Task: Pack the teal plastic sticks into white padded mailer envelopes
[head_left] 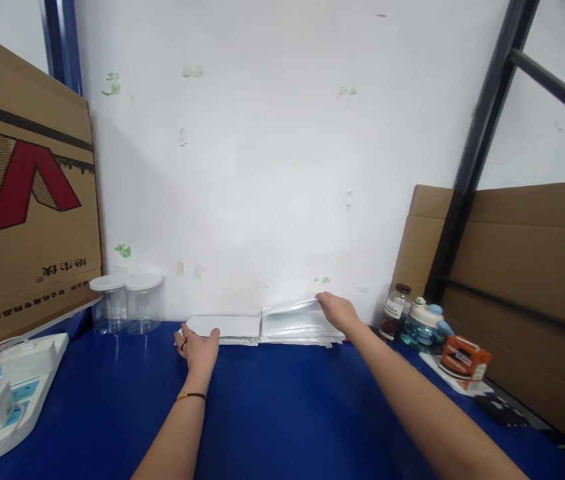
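Note:
Two low stacks of flat white and silvery packets lie side by side against the wall on the blue table. My left hand rests at the left end of the left stack, its fingers apart, with rings and a bracelet showing. At the right stack, my right hand pinches the right corner of the top packet, which is lifted and tilted above the packets under it.
Two clear jars with white lids, a power strip and a large cardboard box stand left. On the right are a brown-capped bottle, a teal bottle, an orange box and cardboard sheets.

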`<state>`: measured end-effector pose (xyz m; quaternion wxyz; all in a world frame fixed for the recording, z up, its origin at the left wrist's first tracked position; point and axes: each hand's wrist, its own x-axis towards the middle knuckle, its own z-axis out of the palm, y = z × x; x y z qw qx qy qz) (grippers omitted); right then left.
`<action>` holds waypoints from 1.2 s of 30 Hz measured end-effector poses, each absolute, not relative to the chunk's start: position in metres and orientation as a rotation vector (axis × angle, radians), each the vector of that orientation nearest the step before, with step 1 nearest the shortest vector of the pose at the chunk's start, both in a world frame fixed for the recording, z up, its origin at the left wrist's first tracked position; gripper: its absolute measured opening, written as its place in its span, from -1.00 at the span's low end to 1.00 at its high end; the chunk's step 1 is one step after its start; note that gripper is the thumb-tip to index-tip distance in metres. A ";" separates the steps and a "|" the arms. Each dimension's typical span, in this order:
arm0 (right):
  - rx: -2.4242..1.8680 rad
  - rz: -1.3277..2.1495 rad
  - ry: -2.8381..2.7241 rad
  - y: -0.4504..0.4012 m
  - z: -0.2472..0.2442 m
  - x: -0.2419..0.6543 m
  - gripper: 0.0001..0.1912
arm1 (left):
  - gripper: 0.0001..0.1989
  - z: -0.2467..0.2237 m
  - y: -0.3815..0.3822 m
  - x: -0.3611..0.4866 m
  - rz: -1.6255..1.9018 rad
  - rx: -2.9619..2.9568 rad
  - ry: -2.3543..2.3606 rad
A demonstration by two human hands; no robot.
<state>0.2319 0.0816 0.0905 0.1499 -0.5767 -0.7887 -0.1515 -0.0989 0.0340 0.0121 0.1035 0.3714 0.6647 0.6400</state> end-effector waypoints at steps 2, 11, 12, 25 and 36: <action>-1.544 -0.381 -2.186 0.071 0.105 0.234 -0.68 | -0.14 0.022 0.027 -0.089 1.898 1.336 2.029; -1.146 1.017 -1.903 0.011 0.097 0.248 -0.71 | -0.36 0.028 0.011 -0.041 1.279 1.569 1.167; -1.144 1.180 -1.781 0.010 0.083 0.249 -0.68 | -0.34 0.026 0.011 -0.042 1.288 1.610 1.277; -0.840 1.706 -1.251 0.017 0.017 0.243 -0.55 | -0.19 0.026 -0.015 -0.009 0.555 2.688 1.607; -0.884 1.639 -0.421 0.023 -0.004 0.211 -0.66 | -0.31 0.088 -0.023 -0.005 0.394 2.964 1.812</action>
